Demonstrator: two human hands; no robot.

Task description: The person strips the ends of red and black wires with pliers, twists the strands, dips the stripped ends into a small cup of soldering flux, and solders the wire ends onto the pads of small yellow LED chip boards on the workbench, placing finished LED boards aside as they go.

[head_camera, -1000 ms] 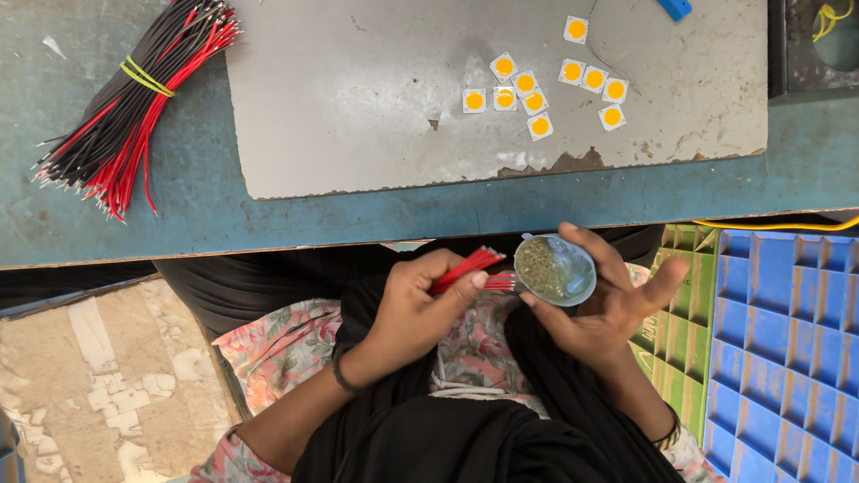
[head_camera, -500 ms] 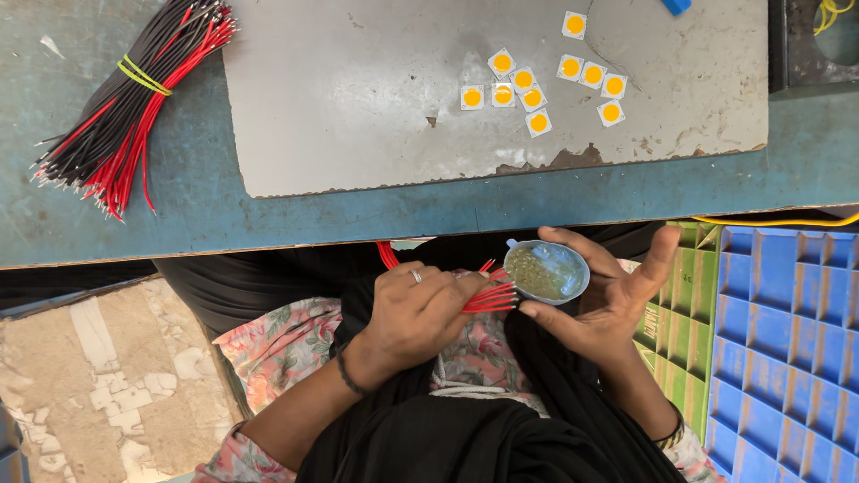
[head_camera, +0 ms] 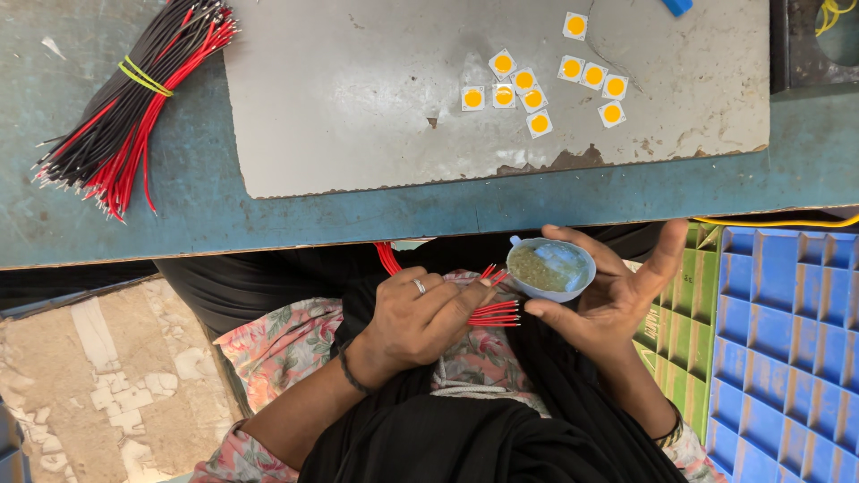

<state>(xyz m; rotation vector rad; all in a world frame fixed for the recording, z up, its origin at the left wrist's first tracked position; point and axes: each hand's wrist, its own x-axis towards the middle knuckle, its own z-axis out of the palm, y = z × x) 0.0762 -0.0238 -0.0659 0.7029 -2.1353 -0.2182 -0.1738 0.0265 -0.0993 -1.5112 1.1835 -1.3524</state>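
Head view, looking down over the lap and the edge of the desk (head_camera: pixel 268 224). The left hand (head_camera: pixel 420 317) is curled shut around a small bunch of red wires (head_camera: pixel 492 313); its grip is pressed together on them, a ring showing on one finger, and the bare wire tips stick out toward the right, fanned a little. More red wire loops out above the knuckles. The right hand (head_camera: pixel 617 295) lies palm up with its fingers spread, and a small pale blue bowl (head_camera: pixel 550 268) rests on the fingers, steadied by the thumb; the bowl holds a greenish-brown paste. The wire tips lie just beside the bowl's lower left rim; whether they touch it cannot be told.

On the blue-green desk lies a grey sheet (head_camera: pixel 376 89) with chipped edges. On it sit ten small white squares with round yellow centres (head_camera: pixel 537 85), in a loose cluster toward the upper right. At the desk's left end lies a thick bundle of black and red wires (head_camera: pixel 134 98), tied with a yellow-green band. To the right of the lap stands a blue gridded tray (head_camera: pixel 787 349), with a green tray (head_camera: pixel 676 331) just beside it. A yellow cable (head_camera: pixel 778 221) runs along the desk's lower right edge.
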